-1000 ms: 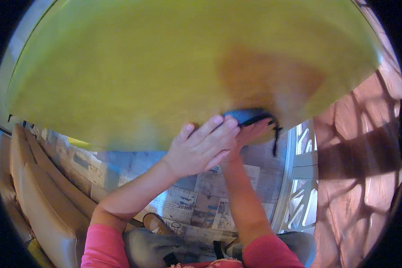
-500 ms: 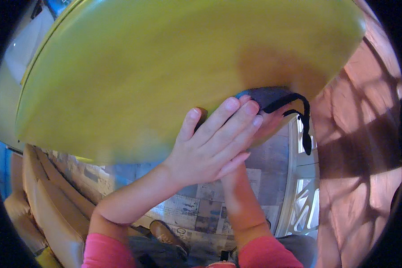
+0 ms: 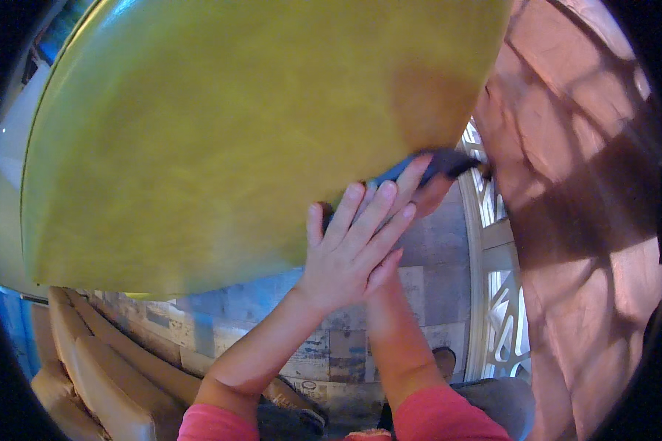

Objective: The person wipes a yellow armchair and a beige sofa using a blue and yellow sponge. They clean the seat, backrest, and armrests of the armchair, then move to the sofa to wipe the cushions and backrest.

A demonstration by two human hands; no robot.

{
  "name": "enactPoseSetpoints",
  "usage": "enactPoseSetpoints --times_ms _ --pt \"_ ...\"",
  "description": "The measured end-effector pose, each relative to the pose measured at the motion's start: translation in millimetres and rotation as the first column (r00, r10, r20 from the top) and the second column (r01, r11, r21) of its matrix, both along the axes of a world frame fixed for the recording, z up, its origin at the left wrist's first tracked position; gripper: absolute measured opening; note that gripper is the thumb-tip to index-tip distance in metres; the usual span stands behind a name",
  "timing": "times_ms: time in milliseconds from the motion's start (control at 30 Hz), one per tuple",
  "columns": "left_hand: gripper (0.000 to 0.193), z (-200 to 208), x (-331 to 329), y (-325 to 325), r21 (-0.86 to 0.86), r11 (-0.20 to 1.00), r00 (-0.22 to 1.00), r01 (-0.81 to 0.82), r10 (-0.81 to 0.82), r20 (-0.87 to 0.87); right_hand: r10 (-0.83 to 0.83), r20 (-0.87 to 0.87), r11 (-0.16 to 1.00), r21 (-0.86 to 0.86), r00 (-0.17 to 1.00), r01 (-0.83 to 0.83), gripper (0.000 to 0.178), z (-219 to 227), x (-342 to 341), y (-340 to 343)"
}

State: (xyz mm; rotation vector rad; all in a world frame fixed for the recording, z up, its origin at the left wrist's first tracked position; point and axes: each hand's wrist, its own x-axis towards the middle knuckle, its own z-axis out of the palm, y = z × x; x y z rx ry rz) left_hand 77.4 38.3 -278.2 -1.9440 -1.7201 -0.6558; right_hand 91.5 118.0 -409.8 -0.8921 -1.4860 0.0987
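A large yellow-green, leather-like padded panel (image 3: 221, 147), edged with a seam at the left, fills the upper view. At its lower right edge is a dark grey and blue cloth-like pad (image 3: 449, 160), slightly blurred. My right hand (image 3: 432, 195) holds this pad against the panel's edge; most of that hand is hidden behind my left. My left hand (image 3: 349, 253) lies flat over the right one, with its fingers stretched and somewhat apart. Its fingertips reach the panel and the pad.
A brown padded seat (image 3: 125, 375) runs along the lower left. Down the right side hangs or lies a pinkish wrinkled surface (image 3: 559, 309) with shadows across it. White latticework (image 3: 504, 316) stands beside it. Below my arms is a patchwork plank floor (image 3: 434, 294) with a shoe (image 3: 290, 397).
The panel's right edge now sits further left in view, and its lower edge lower. My hands stay stacked at the pad. The black strap ends that hung from it no longer show clearly.
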Motion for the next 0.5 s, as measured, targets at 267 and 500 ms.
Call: enactPoseSetpoints --times_ms 267,500 --pt "0.051 -14 -7 17 0.082 0.993 0.994 0.089 -0.084 -0.068 -0.072 -0.136 0.997 0.018 0.988 0.075 0.054 52 5 29" --pt "0.059 -70 0 5 -0.124 0.992 1.000 0.028 -0.030 -0.008 -0.061 -0.059 0.998 0.012 0.996 0.061 0.056 17 0 14"
